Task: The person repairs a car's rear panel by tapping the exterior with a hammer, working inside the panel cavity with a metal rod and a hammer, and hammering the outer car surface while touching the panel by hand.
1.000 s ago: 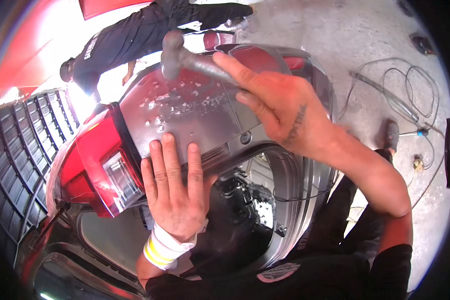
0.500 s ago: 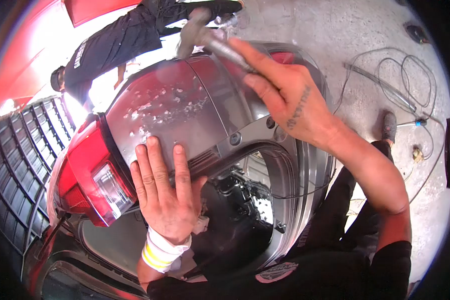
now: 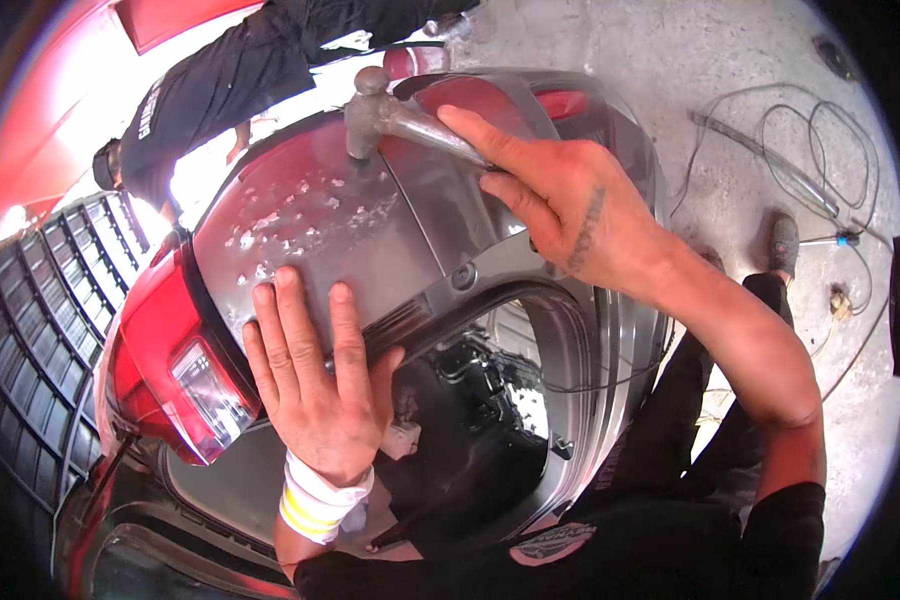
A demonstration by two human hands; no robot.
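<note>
A grey car body panel (image 3: 350,240) with flaked, chipped spots lies in front of me, beside a red and clear tail light (image 3: 160,350). Flat on the panel's near edge rests my left hand (image 3: 320,400), fingers spread; a white band with yellow stripes wraps its wrist. My right hand (image 3: 580,210) is closed round the handle of a ball-peen hammer (image 3: 395,120). The hammer's head is at the panel's far part, near a seam, and its flat face points down at the surface. Whether it touches cannot be made out.
An opening with a dark interior (image 3: 470,450) lies below the panel. Another person in dark clothes (image 3: 210,105) bends over at the far left. Cables (image 3: 760,110) and a long rod (image 3: 770,165) lie on the concrete floor at right. Black slatted panels (image 3: 40,350) stand at left.
The hammer has come down from its blurred, raised position to the panel, with my right hand slightly lower. My left hand stays on the panel; the view has shifted a little.
</note>
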